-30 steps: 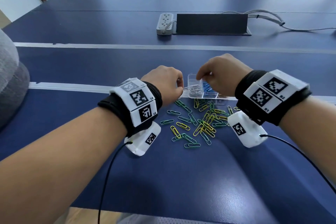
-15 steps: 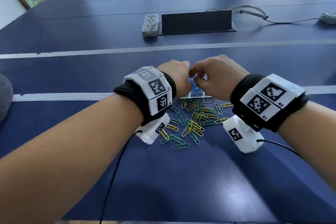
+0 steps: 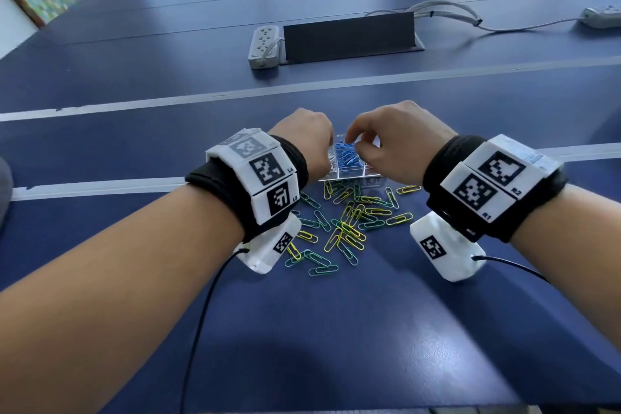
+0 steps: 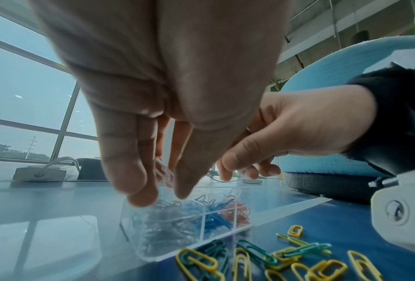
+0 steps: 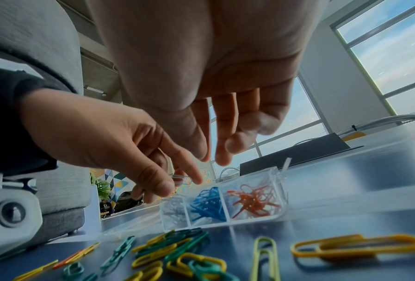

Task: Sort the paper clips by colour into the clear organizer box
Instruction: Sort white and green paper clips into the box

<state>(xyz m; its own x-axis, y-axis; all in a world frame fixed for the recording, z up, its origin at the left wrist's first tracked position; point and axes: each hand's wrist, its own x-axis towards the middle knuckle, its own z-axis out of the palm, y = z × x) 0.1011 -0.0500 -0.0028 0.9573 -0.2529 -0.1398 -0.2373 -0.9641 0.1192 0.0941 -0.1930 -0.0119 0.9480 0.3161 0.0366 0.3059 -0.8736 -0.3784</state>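
The clear organizer box (image 3: 349, 175) sits just beyond a loose heap of yellow and green paper clips (image 3: 351, 222). Its compartments hold silver clips (image 5: 173, 211), blue clips (image 5: 207, 204) and red clips (image 5: 254, 199). My left hand (image 4: 163, 190) hovers over the box's silver end (image 4: 163, 228) and pinches a pale silver clip (image 4: 164, 174) between thumb and fingers. My right hand (image 5: 211, 154) hangs over the blue and red compartments with loosely bent fingers and nothing in them. In the head view both hands (image 3: 302, 139) (image 3: 353, 144) cover much of the box.
A grey power strip (image 3: 263, 47) and a black raised cable flap (image 3: 349, 37) lie further back on the blue table, with grey cables (image 3: 447, 12) running right. White seams (image 3: 201, 99) cross the tabletop. Chairs stand beyond the far edge.
Both hands have stayed above the box. The left hand still pinches the pale clip and has shifted over the silver compartment; the right hand has drawn slightly apart from it.
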